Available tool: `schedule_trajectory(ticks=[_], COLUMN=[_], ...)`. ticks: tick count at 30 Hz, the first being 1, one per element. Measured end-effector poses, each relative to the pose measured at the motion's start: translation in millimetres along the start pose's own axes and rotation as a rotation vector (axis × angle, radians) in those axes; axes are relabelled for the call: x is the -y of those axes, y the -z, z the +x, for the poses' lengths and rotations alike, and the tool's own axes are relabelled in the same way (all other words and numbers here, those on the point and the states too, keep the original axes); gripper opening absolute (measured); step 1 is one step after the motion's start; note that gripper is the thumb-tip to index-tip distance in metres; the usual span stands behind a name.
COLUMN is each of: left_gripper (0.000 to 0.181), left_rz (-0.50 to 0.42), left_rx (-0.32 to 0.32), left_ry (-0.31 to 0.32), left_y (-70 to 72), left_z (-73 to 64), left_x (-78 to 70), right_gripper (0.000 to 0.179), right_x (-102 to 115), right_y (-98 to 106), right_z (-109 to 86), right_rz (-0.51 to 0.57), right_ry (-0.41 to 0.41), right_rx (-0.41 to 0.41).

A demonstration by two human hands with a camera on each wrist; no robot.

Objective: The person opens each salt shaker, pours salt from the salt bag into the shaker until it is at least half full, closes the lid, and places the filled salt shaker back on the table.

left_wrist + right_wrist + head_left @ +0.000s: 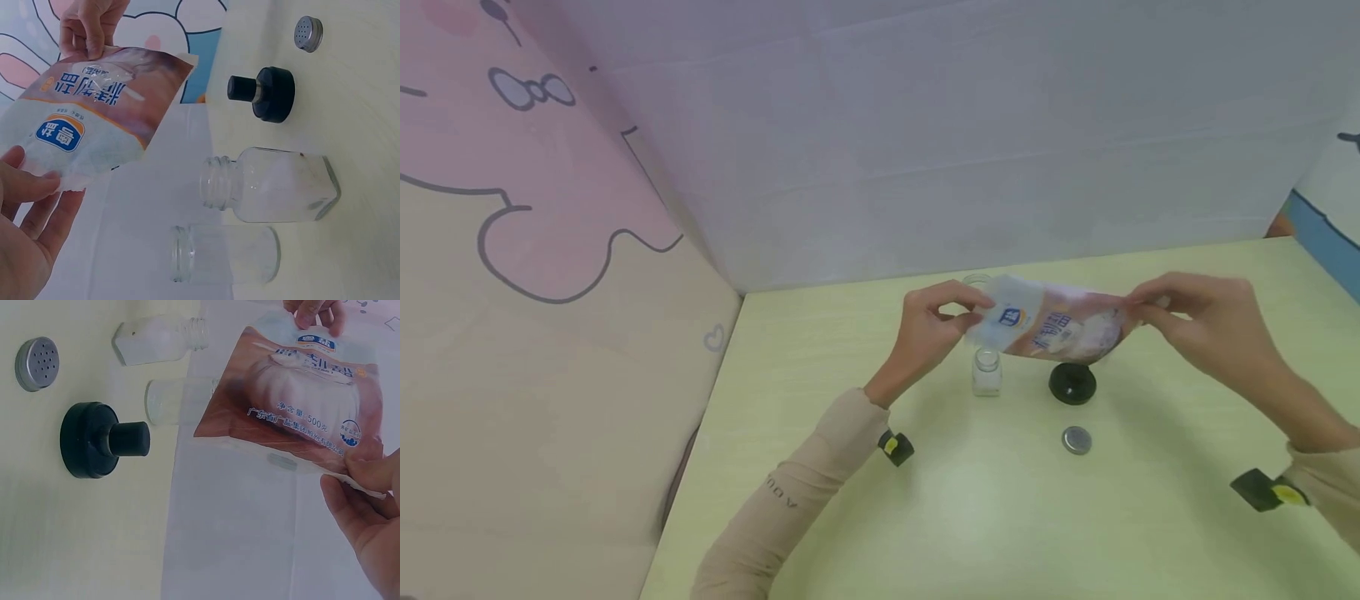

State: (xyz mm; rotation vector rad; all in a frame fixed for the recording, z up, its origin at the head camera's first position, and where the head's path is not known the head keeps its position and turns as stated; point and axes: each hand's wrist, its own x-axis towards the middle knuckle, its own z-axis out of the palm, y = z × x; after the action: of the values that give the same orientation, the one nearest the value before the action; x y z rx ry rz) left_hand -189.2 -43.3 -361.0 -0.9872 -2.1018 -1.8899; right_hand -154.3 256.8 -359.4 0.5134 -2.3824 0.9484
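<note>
A bag of salt (1060, 325), brown and pale blue with Chinese lettering, is stretched between both hands above the table. At its pale end, my left hand (928, 325) pinches the edge between thumb and fingers. The opposite end, near a corner, is pinched by my right hand (1213, 312). Below the bag stands a small square glass jar (987, 375) without a lid. Behind it, a round clear glass jar (231, 256) is partly covered by the bag in the head view. To the right sits a black lid with a knob (1072, 385).
A perforated metal shaker cap (1077, 440) lies nearer than the black lid. The pale yellow table (970, 517) meets a white cloth backdrop (970, 150) at its far edge. A printed pink and beige panel (565, 392) stands along the left side.
</note>
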Motion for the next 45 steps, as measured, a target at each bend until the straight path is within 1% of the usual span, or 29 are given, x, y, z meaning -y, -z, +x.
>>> schedule_trajectory(ticks=[4,7,9,12,16,19,24,27,30,32,35,40,45], left_gripper=[0.020,0.018,0.017,0.017,0.017,0.016,0.016,0.016,0.016,0.017,0.018,0.018,0.017], left_rz=[-0.001,0.024,0.044,0.060,0.070,0.089,0.115,0.146,0.192,0.215,0.233,0.233,0.208], left_rx=[0.017,0.031,0.043,0.061,0.073,0.068,0.049,0.023,-0.009,-0.032,-0.060,-0.086,-0.124], left_ry=[-0.013,-0.032,-0.052,-0.075,-0.093,-0.115,-0.131,-0.135,-0.119,-0.086,-0.039,0.014,0.081], left_y=[-2.4,-3.9,-4.3,-4.0,-1.4,1.0,5.8,9.1,11.8,13.4,15.2,18.7,22.8], left_z=[6.5,11.9,15.8,22.4,32.8,40.9,54.3,61.6,68.2,72.0,77.1,83.2,86.6], left_x=[-5.8,-12.7,-16.9,-21.3,-24.8,-26.3,-25.6,-24.1,-22.6,-21.0,-17.9,-8.6,5.2], right_gripper=[0.021,0.019,0.018,0.017,0.015,0.012,0.011,0.011,0.012,0.012,0.010,0.009,0.009], right_x=[-4.2,-8.2,-10.3,-14.1,-16.8,-17.3,-18.2,-18.4,-18.6,-20.0,-22.2,-23.4,-23.3], right_y=[-1.3,-2.5,-3.1,-3.4,-1.4,1.7,6.8,8.6,10.0,10.1,9.8,8.1,3.8], right_z=[-7.9,-12.6,-14.0,-12.5,-2.4,9.1,31.0,46.0,61.2,71.0,83.3,99.2,112.9], right_rz=[0.062,0.117,0.149,0.175,0.194,0.192,0.173,0.146,0.107,0.077,0.062,0.056,0.037], right_ry=[-0.079,-0.141,-0.159,-0.143,-0.128,-0.145,-0.175,-0.196,-0.205,-0.192,-0.169,-0.152,-0.127], right_rx=[-0.027,-0.057,-0.080,-0.111,-0.135,-0.131,-0.088,-0.053,-0.024,-0.004,0.030,0.080,0.122])
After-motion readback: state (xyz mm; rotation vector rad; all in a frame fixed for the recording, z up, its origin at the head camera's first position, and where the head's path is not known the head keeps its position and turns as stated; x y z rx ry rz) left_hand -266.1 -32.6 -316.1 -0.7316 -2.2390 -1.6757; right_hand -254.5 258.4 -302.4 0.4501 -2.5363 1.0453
